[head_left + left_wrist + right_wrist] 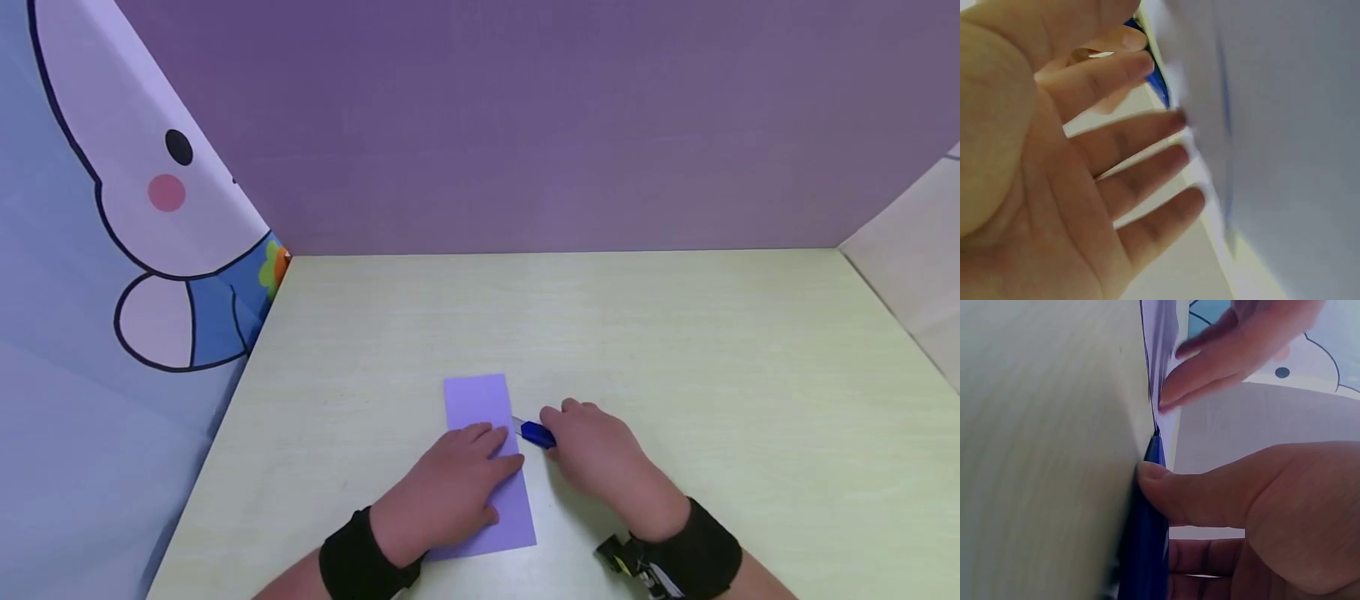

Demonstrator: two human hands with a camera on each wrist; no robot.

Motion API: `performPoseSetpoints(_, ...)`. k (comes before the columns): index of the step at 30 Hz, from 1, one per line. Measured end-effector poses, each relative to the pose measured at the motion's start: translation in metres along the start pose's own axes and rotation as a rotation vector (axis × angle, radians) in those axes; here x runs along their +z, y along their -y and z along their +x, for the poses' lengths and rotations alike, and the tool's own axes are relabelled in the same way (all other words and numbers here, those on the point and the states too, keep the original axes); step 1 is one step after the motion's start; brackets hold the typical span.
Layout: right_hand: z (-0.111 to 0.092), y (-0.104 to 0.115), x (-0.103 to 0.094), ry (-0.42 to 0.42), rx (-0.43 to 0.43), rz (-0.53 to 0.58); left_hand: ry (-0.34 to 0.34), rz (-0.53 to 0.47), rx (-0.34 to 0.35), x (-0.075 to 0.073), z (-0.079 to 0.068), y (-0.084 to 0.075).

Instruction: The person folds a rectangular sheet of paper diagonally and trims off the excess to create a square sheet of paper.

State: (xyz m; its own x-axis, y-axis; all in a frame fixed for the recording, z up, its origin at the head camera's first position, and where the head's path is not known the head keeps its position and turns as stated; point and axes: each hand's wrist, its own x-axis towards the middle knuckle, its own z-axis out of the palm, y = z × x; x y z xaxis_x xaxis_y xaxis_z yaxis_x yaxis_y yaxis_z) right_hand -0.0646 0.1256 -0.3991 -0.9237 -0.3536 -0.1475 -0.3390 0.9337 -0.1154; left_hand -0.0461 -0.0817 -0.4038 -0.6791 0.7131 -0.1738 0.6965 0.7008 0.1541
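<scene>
A rectangular piece of purple paper (477, 400) lies on the table, longer from front to back than across. My left hand (457, 483) rests on it with fingers extended and spread, the fingertips near its right edge. In the left wrist view those fingers (1147, 140) look straight. My right hand (596, 450) grips a blue utility knife (537, 434) low over the table, right of the paper. The knife's thin blade meets the paper's right edge, and its tip is hard to make out. In the right wrist view the thumb presses on the blue handle (1147, 531).
The pale wooden table (675, 333) stretches behind and to both sides of the hands. A purple wall (562, 125) stands at its back. On the left hangs a blue panel (67, 450) with a cartoon figure; a pale panel (915, 250) borders the right. Both wrists wear black bands (363, 554).
</scene>
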Motion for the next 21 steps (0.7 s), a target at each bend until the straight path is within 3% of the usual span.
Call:
performPoseSetpoints(3,-0.001,-0.001,0.0,0.004,0.002,-0.004,0.019,-0.019,-0.028,0.004,0.003,0.004)
performPoseSetpoints(9,0.001,0.003,0.001,0.038,0.01,0.0,0.034,-0.054,-0.014,0.006,0.0,0.011)
performPoseSetpoints(21,0.003,0.004,0.001,0.001,0.029,0.006,0.025,-0.031,0.005,0.004,0.001,0.008)
